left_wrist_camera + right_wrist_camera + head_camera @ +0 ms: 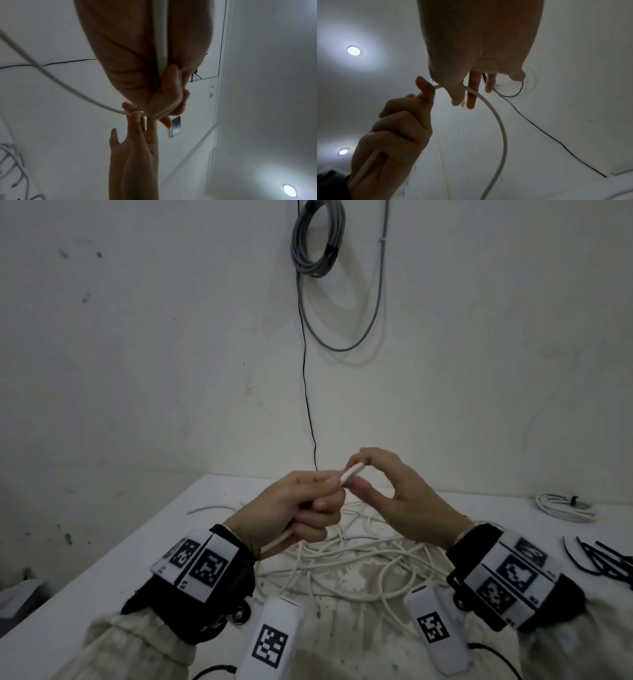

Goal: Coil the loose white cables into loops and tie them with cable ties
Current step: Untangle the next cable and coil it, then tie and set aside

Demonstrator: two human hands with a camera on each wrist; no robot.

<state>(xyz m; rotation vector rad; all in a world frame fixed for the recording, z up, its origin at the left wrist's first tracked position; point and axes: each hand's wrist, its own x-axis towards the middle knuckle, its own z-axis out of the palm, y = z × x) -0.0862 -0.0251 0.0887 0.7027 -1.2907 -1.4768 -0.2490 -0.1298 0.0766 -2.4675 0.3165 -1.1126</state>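
My left hand (318, 501) grips a white cable (352, 469) in its fist, held up above the table (130, 546). The cable leaves the fist at the wrist side and at the thumb. Just right of it, my right hand (354, 472) pinches the same cable between thumb and forefinger, the other fingers spread. In the left wrist view the cable (160, 40) runs along the palm. In the right wrist view it arcs (502, 128) downward from the pinch. A loose tangle of white cables (359, 559) lies on the table below both hands.
A coiled, tied white cable (561, 506) lies at the table's right. Black cable ties (599, 559) lie near the right edge. A grey cable coil (318, 237) hangs on the wall, and a thin black wire (308, 405) drops to the table's back edge.
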